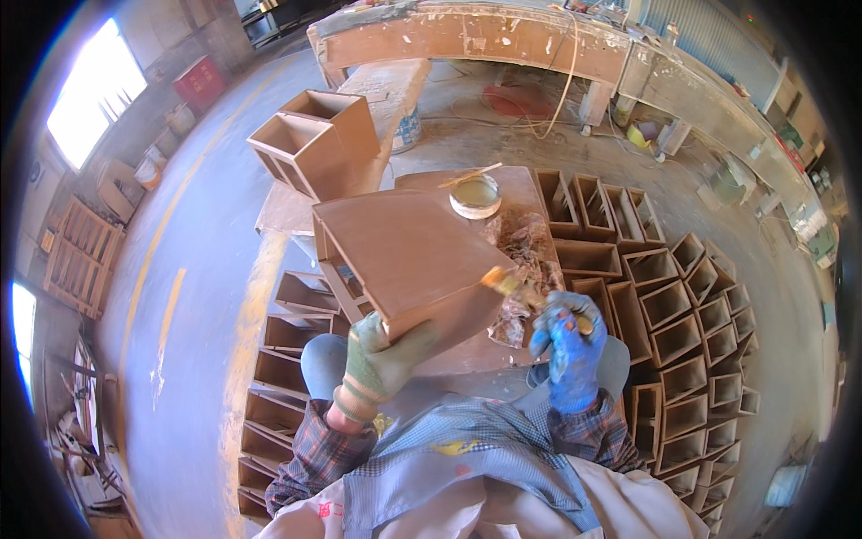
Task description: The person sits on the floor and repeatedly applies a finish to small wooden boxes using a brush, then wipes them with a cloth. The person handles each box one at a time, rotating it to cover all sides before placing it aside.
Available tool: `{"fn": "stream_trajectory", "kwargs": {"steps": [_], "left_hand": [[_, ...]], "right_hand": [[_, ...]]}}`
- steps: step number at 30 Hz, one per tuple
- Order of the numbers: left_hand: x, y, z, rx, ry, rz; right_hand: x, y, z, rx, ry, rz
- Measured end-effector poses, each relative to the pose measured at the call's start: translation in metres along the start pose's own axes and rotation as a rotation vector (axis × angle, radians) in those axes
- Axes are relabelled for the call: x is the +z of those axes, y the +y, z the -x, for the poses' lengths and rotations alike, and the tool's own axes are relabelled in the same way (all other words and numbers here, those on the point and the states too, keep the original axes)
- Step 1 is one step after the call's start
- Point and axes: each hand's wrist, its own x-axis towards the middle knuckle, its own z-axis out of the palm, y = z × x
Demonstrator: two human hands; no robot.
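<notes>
My left hand [378,359], in a pale green knitted glove, grips the near left corner of a brown board box [413,260], which is tilted with one open end facing left. My right hand [569,346], in a blue glove, holds a paintbrush [510,285] by its handle, with the yellowish bristles at or very close to the box's right side; contact is unclear. A round container [475,199] of pale liquid, with a stick across its rim, stands behind the box on a low worktop [428,179]. Crumpled stained material [513,323] lies on the worktop beside the brush.
Several open brown boxes [664,302] are packed on the floor at my right, and more [285,369] at my left. A two-compartment box [310,153] sits on a plank bench [400,81]. A long paint-stained bench [467,40] with hoses runs behind; pallets [81,251] lean by the left wall.
</notes>
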Motion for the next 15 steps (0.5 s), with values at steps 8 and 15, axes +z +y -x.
{"fn": "stream_trajectory", "kwargs": {"steps": [8, 15], "left_hand": [[0.001, 0.004, 0.000, 0.025, 0.009, -0.006], [0.007, 0.009, 0.001, 0.111, -0.014, -0.155]], "right_hand": [[-0.004, -0.016, 0.008, -0.070, 0.110, 0.137], [0.034, -0.013, 0.040, -0.102, -0.342, -0.059]]}}
